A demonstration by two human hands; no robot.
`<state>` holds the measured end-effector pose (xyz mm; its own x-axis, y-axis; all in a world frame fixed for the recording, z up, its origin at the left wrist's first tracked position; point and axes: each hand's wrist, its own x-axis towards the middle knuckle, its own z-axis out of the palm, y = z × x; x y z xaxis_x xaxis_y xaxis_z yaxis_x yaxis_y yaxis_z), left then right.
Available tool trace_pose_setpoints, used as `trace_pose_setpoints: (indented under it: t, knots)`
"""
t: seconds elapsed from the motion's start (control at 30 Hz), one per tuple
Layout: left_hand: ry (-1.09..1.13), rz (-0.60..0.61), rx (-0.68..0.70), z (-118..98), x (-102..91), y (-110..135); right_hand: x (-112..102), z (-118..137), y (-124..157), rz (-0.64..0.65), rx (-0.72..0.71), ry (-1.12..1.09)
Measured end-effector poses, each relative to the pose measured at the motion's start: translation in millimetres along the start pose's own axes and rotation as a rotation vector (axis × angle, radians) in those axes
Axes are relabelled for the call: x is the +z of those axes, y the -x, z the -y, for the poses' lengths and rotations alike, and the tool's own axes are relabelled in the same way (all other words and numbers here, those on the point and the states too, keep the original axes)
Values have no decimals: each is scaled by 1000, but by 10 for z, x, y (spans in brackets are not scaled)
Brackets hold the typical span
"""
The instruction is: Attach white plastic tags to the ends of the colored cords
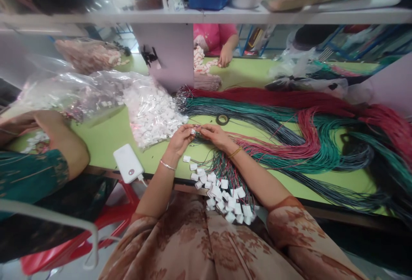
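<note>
Both my hands meet over the green table, fingertips close together. My left hand [181, 139] pinches a small white connector [193, 131]. Beside it, my right hand [216, 136] is closed on thin wire ends at the connector; the fingers partly hide them. Below my hands, a bunch of wires with white connectors [225, 198] hangs over the table edge towards my lap. To the right run long bundles of red wires [309, 130], green wires [331, 155] and dark grey wires [270, 125]. A clear bag of white connectors [151, 117] lies left of my hands.
A roll of black tape [222, 119] lies behind my right hand. A white power bank [128, 163] with a cable sits at the front edge. A co-worker's arm [61, 134] rests at left; another person's hand [225, 55] works across the table. A shelf [206, 17] spans above.
</note>
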<state>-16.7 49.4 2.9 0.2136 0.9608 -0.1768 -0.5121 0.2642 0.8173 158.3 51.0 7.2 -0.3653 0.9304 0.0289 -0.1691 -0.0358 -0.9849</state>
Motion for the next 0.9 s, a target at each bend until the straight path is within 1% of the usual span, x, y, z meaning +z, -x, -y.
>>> trace_pose_setpoints:
  t: [0.13,0.2,0.27,0.37,0.47,0.57,0.77,0.9]
  knots:
    - [-20,15,23,6,-22,-7,0,14,6,-13,36,-119]
    - [-23,17,22,11,-27,-10,-5,2,3,-31,30,-130]
    - [-18,17,20,13,-27,-11,-7,-6,3,-36,7,-65]
    - [-8,25,18,8,-20,-10,7,6,15,-33,-46,148]
    - [-11,34,20,-4,-9,-6,43,38,39,-106,-130,397]
    - [-8,33,22,-11,-4,-6,77,59,63,-172,-173,545]
    - [-30,45,28,10,-4,-5,88,55,60,-209,-153,621]
    - [-119,19,82,41,34,14,101,24,36,-196,-105,572]
